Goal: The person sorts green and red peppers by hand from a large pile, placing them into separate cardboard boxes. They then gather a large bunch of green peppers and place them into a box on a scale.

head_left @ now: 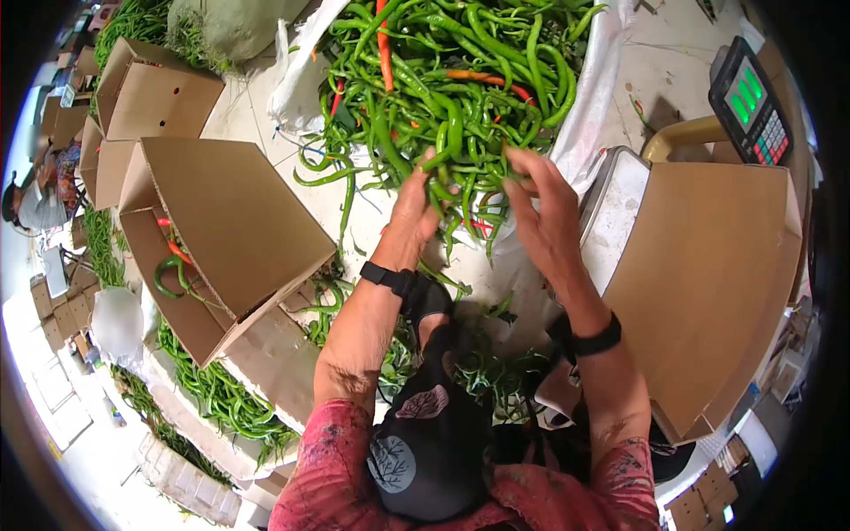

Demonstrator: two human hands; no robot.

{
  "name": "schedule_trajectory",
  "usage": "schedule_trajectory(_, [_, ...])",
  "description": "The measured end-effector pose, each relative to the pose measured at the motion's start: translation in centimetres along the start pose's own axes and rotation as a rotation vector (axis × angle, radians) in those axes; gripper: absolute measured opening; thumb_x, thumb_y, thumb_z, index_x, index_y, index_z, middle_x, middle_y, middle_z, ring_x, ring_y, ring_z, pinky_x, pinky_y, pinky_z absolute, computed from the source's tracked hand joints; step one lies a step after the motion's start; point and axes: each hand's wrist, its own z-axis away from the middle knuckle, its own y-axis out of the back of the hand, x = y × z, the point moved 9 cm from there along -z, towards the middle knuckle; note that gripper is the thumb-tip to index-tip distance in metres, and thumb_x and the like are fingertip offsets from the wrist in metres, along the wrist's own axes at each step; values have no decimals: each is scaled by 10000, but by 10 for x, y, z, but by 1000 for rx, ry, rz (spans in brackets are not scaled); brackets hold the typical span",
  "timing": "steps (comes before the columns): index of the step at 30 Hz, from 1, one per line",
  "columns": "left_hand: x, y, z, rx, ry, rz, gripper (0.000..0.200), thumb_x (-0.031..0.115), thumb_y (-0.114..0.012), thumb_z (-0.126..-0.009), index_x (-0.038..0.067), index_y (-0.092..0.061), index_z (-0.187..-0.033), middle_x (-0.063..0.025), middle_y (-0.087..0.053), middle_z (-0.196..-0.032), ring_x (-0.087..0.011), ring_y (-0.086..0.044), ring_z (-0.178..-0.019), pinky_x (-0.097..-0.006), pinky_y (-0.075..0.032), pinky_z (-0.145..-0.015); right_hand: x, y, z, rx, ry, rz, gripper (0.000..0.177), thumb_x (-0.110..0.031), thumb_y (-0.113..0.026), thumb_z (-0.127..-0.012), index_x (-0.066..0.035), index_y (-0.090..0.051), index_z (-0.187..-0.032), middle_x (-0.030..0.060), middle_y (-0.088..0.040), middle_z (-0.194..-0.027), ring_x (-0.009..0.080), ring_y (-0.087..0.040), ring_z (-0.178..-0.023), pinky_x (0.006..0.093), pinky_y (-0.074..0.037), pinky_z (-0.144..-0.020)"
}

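A large heap of long green chili peppers [460,80], with a few red and orange ones mixed in, spills from a white woven sack [598,97] in front of me. At the near edge of the heap, my left hand [414,205] is closed around some green chili peppers, its fingers partly hidden among them. To its right, my right hand [544,199] hovers by the heap with its fingers bent and apart, and I see nothing held in it.
An open cardboard box [230,212] on the left holds a few red and green peppers. At the right, another cardboard box [708,283] sits on a scale platform [617,199] beside its digital display [748,97]. More green peppers [221,398] lie at lower left.
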Motion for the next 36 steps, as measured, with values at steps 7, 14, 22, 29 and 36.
schedule_trajectory(7, [30, -52, -19, -47, -142, -258, 454, 252, -660, -903, -73, -559, -1204, -115, -649, -1100, -197, -640, -889, -331, -518, -793, 60, -69, -61, -396, -188, 486, 701, -290, -715, -759, 15, -430, -1322, 213, -588, -1176, 372, -532, -1139, 461, -415, -956])
schedule_trajectory(14, [43, -62, 78, -69, -134, -242, 423, 134, -635, -894, -35, -517, -1263, -100, -637, -1094, -180, -636, -908, -300, -537, -761, -28, -66, -12, -223, 200, 511, 658, -174, -706, -649, 32, -485, -1234, 193, -587, -968, 315, -565, -926, 448, -381, -813])
schedule_trajectory(22, [-10, 88, 88, 67, 72, -503, 442, 16, -582, -878, -20, -456, -1300, -149, -578, -1209, -245, -607, -1053, -363, -533, -891, 83, -129, 83, -579, -331, 42, 624, -270, -795, -624, -59, -584, -1173, 115, -607, -1083, 309, -524, -1082, 484, -393, -883])
schedule_trajectory(29, [5, 76, 121, 188, -108, -385, 627, 31, -591, -836, 22, -332, -1407, -142, -492, -1301, -253, -527, -1150, -357, -447, -957, 46, -128, 78, -378, -119, 312, 639, -324, -777, -674, -59, -576, -1220, 128, -608, -1187, 310, -522, -1152, 447, -417, -921])
schedule_trajectory(36, [11, 75, 126, -95, -33, -79, 560, 195, -624, -861, 36, -421, -1358, -104, -521, -1327, -233, -509, -1192, -376, -345, -1075, 40, -166, 95, -765, -189, 349, 750, -281, -759, -696, -22, -443, -1324, 155, -563, -1203, 327, -481, -1180, 457, -351, -978])
